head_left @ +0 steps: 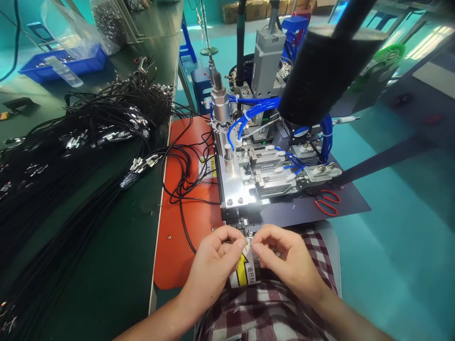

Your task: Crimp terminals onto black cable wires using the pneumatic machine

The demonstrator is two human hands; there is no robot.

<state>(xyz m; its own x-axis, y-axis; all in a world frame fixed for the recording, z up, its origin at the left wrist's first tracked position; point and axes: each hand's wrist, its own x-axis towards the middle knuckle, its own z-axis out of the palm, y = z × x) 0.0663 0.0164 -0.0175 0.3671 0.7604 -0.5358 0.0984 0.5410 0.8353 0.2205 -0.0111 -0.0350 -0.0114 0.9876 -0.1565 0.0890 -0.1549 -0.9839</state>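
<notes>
Both hands meet at the front end of the metal machine [231,187], fingertips almost touching. My left hand [216,258] is closed in a pinch, thumb against forefinger. Closed the same way, my right hand [289,258] faces it from the other side. A tiny whitish strand shows between the fingertips, too small to name. A black cable [184,227] curves down the orange-red board and passes out of sight behind my left hand. Just below the fingers is a white and yellow label [242,272] with an arrow and printed characters.
On the dark green table [117,265] at left lie bundles of black cables [71,203] with shiny metal ends. A blue tray [67,64] stands further back. Red-handled scissors [327,202] lie right of the machine. A thick black cylinder [320,76] hangs over its far side.
</notes>
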